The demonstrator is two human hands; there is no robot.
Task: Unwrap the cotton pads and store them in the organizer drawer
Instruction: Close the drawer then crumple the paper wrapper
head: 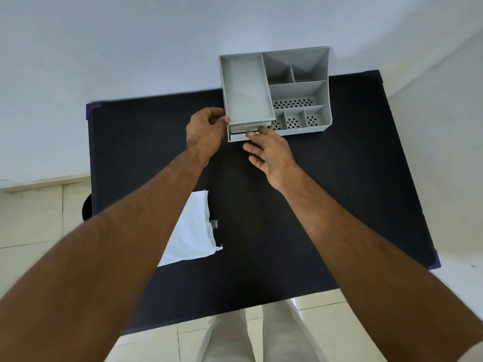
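A grey plastic organizer with several open compartments stands at the far edge of the black table. Its drawer at the lower left is pulled out a little, with something white inside. My left hand grips the organizer's front left corner. My right hand has its thumb and forefinger on the drawer's front edge, the other fingers spread. A torn white wrapper lies flat on the table near me, partly under my left forearm.
The table stands against a white wall. A tiled floor shows on the left and below, where my legs in light trousers stand at the table's near edge.
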